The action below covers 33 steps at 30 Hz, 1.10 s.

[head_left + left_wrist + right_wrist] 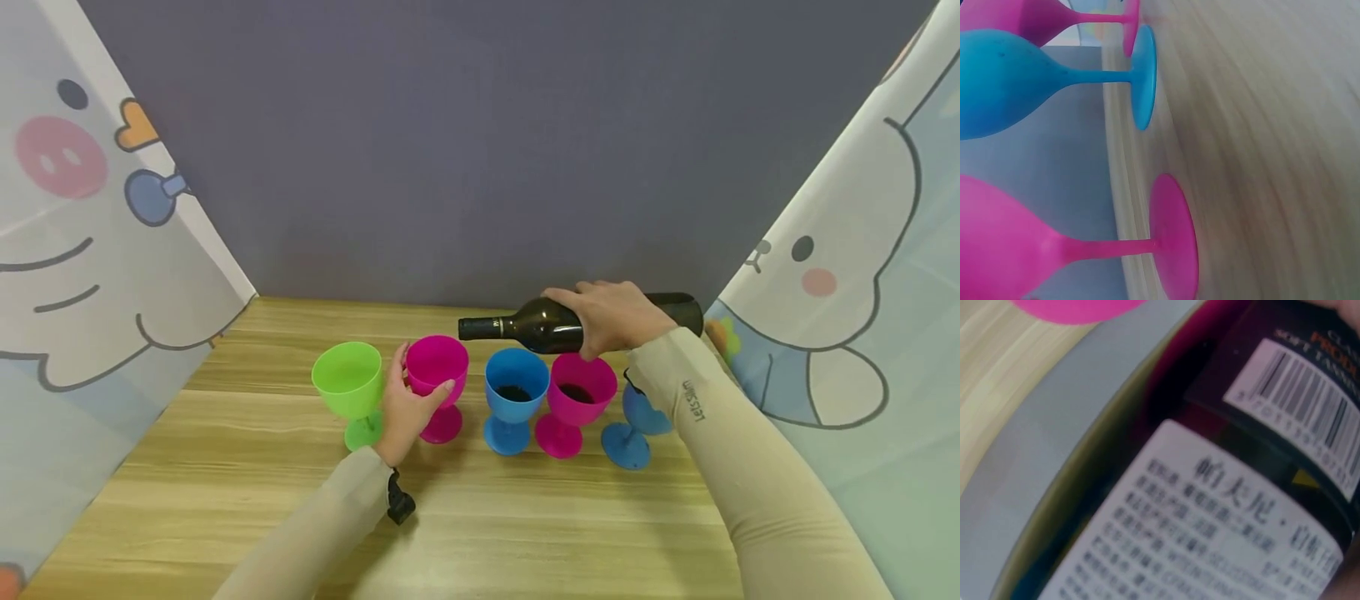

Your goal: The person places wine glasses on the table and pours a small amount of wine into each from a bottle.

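Observation:
My left hand [405, 414] grips the bowl of a pink goblet [437, 360], thumb on the near side and fingers on the left. In the left wrist view this goblet [1010, 240] stands with its round foot on the table; the hand is mostly out of that view. My right hand [611, 315] holds a dark wine bottle [551, 327] from above, nearly level, its neck pointing left. The bottle's mouth is close to the right rim of that goblet. The right wrist view shows the bottle's printed label [1210, 525] up close.
Right of the held goblet stand a blue goblet [517, 412] and a second pink goblet [581, 413], both with dark liquid inside. Another blue goblet [627, 446] is partly behind the right sleeve. A green goblet [357, 404] stands left on the wooden table [480, 533]. A grey panel [480, 150] rises behind.

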Available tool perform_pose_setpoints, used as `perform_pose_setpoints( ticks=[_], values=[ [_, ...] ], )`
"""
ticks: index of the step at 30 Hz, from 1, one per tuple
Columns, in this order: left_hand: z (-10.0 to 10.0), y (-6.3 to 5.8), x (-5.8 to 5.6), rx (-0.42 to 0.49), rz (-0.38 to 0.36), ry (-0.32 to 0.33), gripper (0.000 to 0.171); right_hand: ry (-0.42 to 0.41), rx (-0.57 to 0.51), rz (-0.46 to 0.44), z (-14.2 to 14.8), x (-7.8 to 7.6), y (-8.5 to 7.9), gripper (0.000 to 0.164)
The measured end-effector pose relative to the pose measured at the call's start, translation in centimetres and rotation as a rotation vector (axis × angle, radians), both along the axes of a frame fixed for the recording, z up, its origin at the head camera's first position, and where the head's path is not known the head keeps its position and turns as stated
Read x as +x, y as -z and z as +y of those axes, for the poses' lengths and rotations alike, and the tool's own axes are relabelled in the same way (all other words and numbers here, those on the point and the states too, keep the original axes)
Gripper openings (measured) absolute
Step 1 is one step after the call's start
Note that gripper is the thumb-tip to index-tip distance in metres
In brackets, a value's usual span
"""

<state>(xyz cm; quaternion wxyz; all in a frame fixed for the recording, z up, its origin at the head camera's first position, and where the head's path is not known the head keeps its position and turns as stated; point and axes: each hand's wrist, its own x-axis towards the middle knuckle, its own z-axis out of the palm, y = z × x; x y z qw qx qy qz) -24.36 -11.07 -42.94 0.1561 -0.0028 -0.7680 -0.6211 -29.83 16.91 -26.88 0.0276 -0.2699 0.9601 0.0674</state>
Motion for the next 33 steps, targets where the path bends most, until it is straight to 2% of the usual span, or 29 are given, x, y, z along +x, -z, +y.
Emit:
perform_pose_setpoints(
  ticks=[8,16,23,33],
  values=[
    [0.1,0.2,0.2,-0.015,-0.005,0.058,0.085,-0.03,0.015,0.006,-0.5,0.1,0.5,0.09],
    [0.2,0.3,0.9,-0.031,-0.001,0.053,0.085,-0.072,0.023,0.034,-0.8,0.4,0.6,0.088],
    [0.4,-0.1,1.2,-0.078,0.005,0.017,0.087,-0.077,0.038,0.034,-1.1,0.4,0.4,0.087],
    [0.4,-0.5,1.3,-0.085,0.015,0.037,0.084,-0.088,0.061,0.044,-1.4,0.3,0.1,0.088]
  ],
)
